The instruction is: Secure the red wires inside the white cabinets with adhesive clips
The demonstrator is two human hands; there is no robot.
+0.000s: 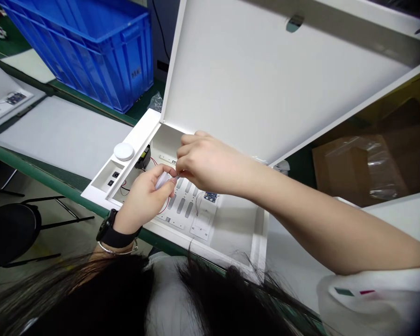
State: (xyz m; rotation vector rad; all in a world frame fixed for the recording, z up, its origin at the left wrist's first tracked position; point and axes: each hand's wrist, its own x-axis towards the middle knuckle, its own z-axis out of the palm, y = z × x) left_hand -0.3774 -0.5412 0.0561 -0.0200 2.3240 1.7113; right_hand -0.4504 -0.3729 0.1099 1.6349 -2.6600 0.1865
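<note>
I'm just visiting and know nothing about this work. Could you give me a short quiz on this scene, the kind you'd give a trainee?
1. What does the left hand hold? A) a small white piece B) a screwdriver C) a pair of scissors
2. True or false: the blue plastic crate sits inside the open white box.
3. Fill in the blank: the small circuit board inside the box is coloured ____.

Key: 1. A; 2. False; 3. blue

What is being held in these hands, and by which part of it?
A small white piece: the left hand grips its body in the fingers, and the right hand meets its end; exactly how is hidden.
</note>
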